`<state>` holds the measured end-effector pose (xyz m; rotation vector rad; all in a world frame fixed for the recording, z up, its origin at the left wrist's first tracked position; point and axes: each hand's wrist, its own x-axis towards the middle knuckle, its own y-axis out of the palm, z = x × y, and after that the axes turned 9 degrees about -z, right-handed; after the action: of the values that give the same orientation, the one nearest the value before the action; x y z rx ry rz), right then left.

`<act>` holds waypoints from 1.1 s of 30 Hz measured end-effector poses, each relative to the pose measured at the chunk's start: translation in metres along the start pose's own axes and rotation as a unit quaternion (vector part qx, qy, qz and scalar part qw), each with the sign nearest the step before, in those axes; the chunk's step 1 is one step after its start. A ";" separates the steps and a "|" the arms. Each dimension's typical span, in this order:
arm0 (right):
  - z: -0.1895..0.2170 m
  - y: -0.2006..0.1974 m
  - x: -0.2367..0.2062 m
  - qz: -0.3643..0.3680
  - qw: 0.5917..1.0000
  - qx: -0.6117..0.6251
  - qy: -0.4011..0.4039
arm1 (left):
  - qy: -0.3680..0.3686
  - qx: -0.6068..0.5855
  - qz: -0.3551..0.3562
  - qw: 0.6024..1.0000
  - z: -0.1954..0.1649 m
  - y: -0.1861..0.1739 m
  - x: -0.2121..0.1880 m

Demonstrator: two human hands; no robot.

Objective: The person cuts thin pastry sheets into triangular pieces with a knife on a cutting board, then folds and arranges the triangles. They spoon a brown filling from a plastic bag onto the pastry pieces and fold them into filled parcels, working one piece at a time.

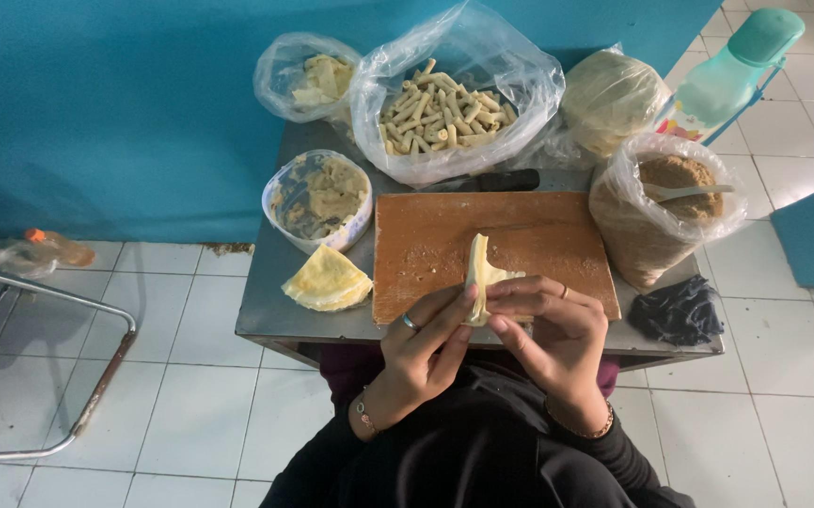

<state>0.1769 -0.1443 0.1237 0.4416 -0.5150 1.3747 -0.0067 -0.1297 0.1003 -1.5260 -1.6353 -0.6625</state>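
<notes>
Head view: both hands work over the near edge of a small grey metal desk (266, 315). The left hand (423, 343), ring on one finger, bracelet at wrist, has its fingers curled narrow, thumb and fingertips pinching a thin pale-yellow pastry sheet (480, 273). The right hand (557, 329), also ringed, is closed round the same sheet from the other side, fingers bent over its lower part. The sheet stands partly folded betw. the two hands, its upper end rising above them, just over the near part of a brown wooden rectangular board (529, 235) dusted w/ crumbs.

Left of the board lies a folded stack of yellow wrappers (328, 279); behind that, a clear plastic tub of beige filling (317, 199). At the back, a wide clear plastic bag of finished pale rolls (444, 113), a smaller clear bag w/ yellow scraps (308, 75) to its left. To the right, a clear bag of brown crumbs (656, 212) w/ a spoon in it, and beyond it a teal plastic bottle (731, 71). A black cloth (678, 312) sits at the desk's right corner.
</notes>
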 end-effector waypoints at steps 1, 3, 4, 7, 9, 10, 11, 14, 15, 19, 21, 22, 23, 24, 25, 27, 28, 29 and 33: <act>0.000 0.000 0.000 0.001 1.000 0.000 0.000 | 0.001 0.001 -0.002 1.000 0.000 -0.001 0.000; 0.002 0.002 0.001 0.002 1.000 -0.002 0.003 | -0.011 -0.020 -0.003 1.000 0.001 -0.002 -0.002; 0.003 0.003 0.001 0.002 1.000 -0.004 0.005 | -0.017 -0.031 -0.003 0.999 0.002 -0.002 -0.003; 0.006 0.007 0.002 0.023 0.999 -0.021 -0.006 | -0.039 -0.101 -0.047 0.993 0.007 0.003 -0.008; 0.008 0.010 0.003 0.034 0.997 -0.065 -0.028 | -0.102 -0.138 -0.056 0.984 0.010 0.006 -0.014; 0.008 0.010 0.003 0.039 0.995 -0.086 -0.039 | -0.133 -0.156 -0.060 0.977 0.012 0.007 -0.018; 0.008 0.010 0.003 0.042 0.992 -0.102 -0.058 | -0.138 -0.163 -0.071 0.974 0.013 0.008 -0.021; 0.004 0.010 0.001 0.047 0.987 -0.122 -0.089 | -0.159 -0.154 -0.093 0.971 0.018 0.007 -0.033; 0.002 0.009 0.000 0.048 0.989 -0.109 -0.085 | -0.168 -0.131 -0.093 0.973 0.019 0.006 -0.036; -0.013 0.007 -0.006 0.046 0.999 0.012 0.004 | -0.201 -0.054 -0.120 0.971 0.029 0.010 -0.041; -0.024 0.006 -0.008 0.029 0.994 0.075 0.071 | -0.209 -0.096 -0.140 0.963 0.034 0.014 -0.039; -0.030 0.005 -0.008 0.021 0.989 0.106 0.104 | -0.213 -0.117 -0.150 0.958 0.036 0.015 -0.037; -0.037 0.005 -0.008 0.007 0.975 0.168 0.143 | -0.241 -0.131 -0.156 0.949 0.037 0.016 -0.036; -0.044 0.005 -0.008 -0.008 0.956 0.230 0.181 | -0.270 -0.144 -0.162 0.938 0.037 0.015 -0.035; -0.051 0.006 -0.007 -0.023 0.932 0.290 0.217 | -0.298 -0.158 -0.167 0.927 0.038 0.015 -0.034; -0.065 0.002 -0.006 -0.044 0.892 0.371 0.255 | -0.316 -0.224 -0.205 0.899 0.042 0.017 -0.030; -0.072 -0.001 -0.005 -0.055 0.869 0.410 0.272 | -0.324 -0.257 -0.223 0.883 0.044 0.018 -0.028; -0.078 -0.003 -0.005 -0.051 0.847 0.452 0.275 | -0.356 -0.289 -0.234 0.857 0.045 0.019 -0.026; -0.102 -0.014 -0.008 -0.069 0.790 0.536 0.290 | -0.422 -0.370 -0.260 0.786 0.050 0.024 -0.024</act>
<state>0.1990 -0.0943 0.0363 0.8901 0.8708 1.4651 0.0059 -0.0990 0.0497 -2.1190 -2.7651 -1.1008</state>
